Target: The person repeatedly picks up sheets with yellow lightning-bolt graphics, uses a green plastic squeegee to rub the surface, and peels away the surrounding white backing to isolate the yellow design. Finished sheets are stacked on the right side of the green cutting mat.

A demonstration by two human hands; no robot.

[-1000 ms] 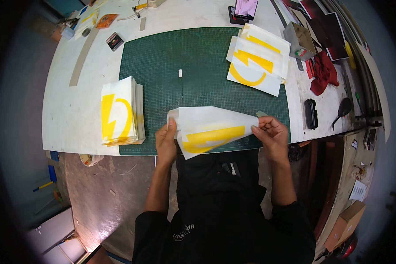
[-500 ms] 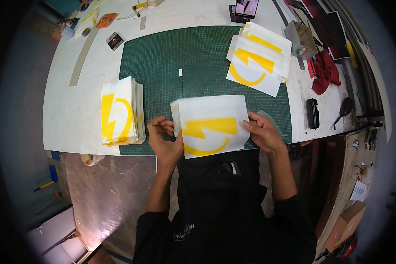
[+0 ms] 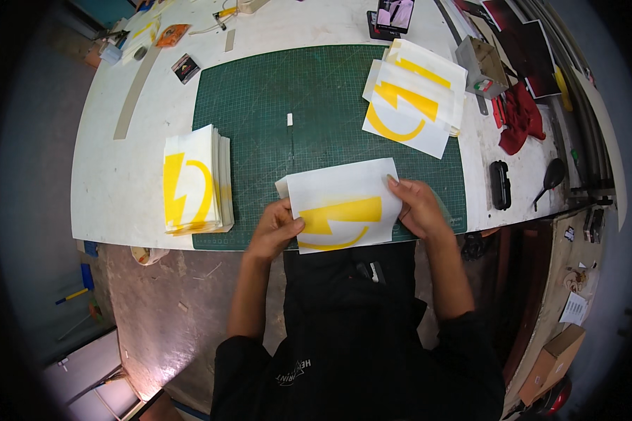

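Evenly between both hands, the white sheet (image 3: 344, 203) with yellow print hangs over the near edge of the green cutting mat (image 3: 256, 98). The left hand (image 3: 272, 230) pinches its left edge, thumb on the face and fingers behind; the right hand (image 3: 423, 208) grips the right edge near the far corner, thumb likewise in front. Its long axis runs left to right, the right end angled slightly farther away

At eleven o'clock from mid-view, orange packet (image 3: 172, 36) and small dark box (image 3: 185, 69). At one, upright lit phone (image 3: 396, 12). At two, crumpled red cloth (image 3: 521, 126). At three, oblong black case (image 3: 500, 186). At four, brown cardboard box (image 3: 549, 368).
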